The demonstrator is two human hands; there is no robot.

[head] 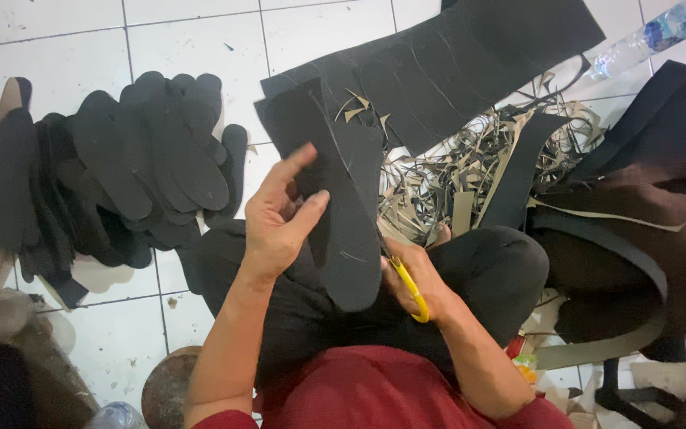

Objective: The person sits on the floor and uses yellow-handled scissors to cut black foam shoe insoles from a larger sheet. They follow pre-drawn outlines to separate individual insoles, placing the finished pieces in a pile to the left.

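Insole piece (343,206) pinched in left hand (279,214); right hand (414,278) grips scissors (410,290).

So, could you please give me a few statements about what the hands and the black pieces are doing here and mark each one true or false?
1. The left hand holds a black sole-shaped piece. True.
2. The right hand grips scissors with red handles. False: the handles are yellow.
3. A pile of cut black soles lies on the white tiled floor on the person's left. True.
4. The strip offcuts are stacked neatly in a box. False: they lie in a loose tangle on the floor.
5. A clear plastic bottle lies at the upper right. True.
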